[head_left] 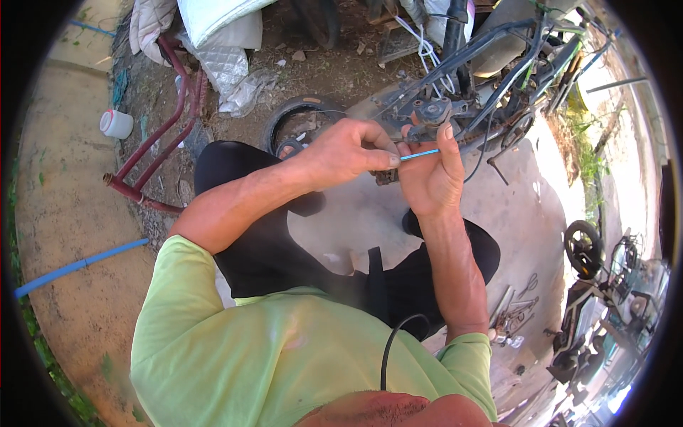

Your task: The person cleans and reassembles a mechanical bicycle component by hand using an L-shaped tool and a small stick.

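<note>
A thin, straight blue length that looks like wire (420, 155) spans the gap between my two hands. My left hand (348, 151) pinches its left end between thumb and finger. Its other end runs to the thumb of my right hand (432, 178), whose palm faces up with the fingers curled and partly hidden. Just beyond my fingers is a dark, greasy metal part (432, 112), close to my right thumb tip. It adjoins a dark vehicle frame hung with a bundle of cables (491, 50). I cannot tell whether the wire joins that part.
A tyre (279, 117) lies on the dirt ahead. To the left stand a dark red tubular frame (153, 149) and a white tub (116, 124). Hand tools (516, 309) lie on the concrete at right, near a motorbike (605, 313). A blue pipe (82, 265) crosses the left edge.
</note>
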Available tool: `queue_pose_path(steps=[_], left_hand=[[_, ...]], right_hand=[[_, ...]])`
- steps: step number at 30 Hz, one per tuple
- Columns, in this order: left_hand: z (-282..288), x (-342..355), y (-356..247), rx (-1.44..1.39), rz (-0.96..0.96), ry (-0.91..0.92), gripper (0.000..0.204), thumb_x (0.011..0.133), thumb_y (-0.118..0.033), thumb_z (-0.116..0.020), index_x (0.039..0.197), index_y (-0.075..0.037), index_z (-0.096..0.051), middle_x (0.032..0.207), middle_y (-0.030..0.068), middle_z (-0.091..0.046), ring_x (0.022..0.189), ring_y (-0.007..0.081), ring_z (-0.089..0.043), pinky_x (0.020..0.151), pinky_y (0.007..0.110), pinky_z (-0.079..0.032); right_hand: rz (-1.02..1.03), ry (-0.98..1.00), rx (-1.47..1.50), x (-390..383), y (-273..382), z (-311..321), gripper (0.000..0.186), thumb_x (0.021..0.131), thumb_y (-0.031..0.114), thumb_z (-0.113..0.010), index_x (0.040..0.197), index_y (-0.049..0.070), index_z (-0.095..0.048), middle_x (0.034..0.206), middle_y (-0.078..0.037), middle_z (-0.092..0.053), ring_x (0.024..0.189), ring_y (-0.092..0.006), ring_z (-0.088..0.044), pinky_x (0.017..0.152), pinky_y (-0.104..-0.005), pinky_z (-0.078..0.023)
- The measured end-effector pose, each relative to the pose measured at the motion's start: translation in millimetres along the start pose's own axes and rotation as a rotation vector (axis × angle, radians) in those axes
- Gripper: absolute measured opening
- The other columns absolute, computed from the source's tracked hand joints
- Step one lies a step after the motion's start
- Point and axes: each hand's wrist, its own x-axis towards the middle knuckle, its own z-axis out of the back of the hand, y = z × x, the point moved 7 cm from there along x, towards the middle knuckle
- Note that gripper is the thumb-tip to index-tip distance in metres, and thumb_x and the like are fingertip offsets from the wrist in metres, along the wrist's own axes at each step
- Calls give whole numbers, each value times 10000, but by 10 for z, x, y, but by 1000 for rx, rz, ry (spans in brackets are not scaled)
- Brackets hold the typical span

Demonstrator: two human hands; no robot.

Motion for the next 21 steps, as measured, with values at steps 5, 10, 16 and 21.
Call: queue_pose_path(steps=[5, 10, 16, 21], left_hand=[[-6, -50, -8, -135, 22, 29, 126, 917, -116, -737, 962, -3, -703, 939, 13, -677, 860, 97, -590, 808, 271, -475], [-139, -116, -71, -165, -51, 204, 129, 931, -116, -723, 977, 1, -694, 977, 23, -632, 912, 102, -580, 829, 272, -464], [-23, -248, -235, -225, -298, 146, 109, 951, -93, -690, 994, 6, -673, 1186, 70, -569, 1006, 144, -587, 892, 309, -480], [-199, -221, -298, -372, -378, 87, 92, 980, -101, -653, 1014, -17, -665, 1269, 129, -607, 1054, 205, -651, 923, 386, -527]], right_hand=[[-2, -16, 105, -7, 95, -36, 389, 987, 400, -645, 1249, 113, -642, 1195, -64, -647, 1007, -230, -544, 842, -349, -443], [-32, 4, 131, -40, 161, -42, 414, 974, 415, -648, 1216, 80, -644, 1126, -101, -631, 933, -218, -510, 791, -331, -436], [-106, -29, 230, -194, 180, -174, 390, 910, 409, -717, 1132, 110, -599, 1005, -68, -574, 846, -194, -480, 721, -339, -403], [-141, 112, 323, -255, 139, -239, 384, 901, 399, -727, 1120, 114, -592, 971, -59, -547, 827, -184, -458, 697, -323, -385]])
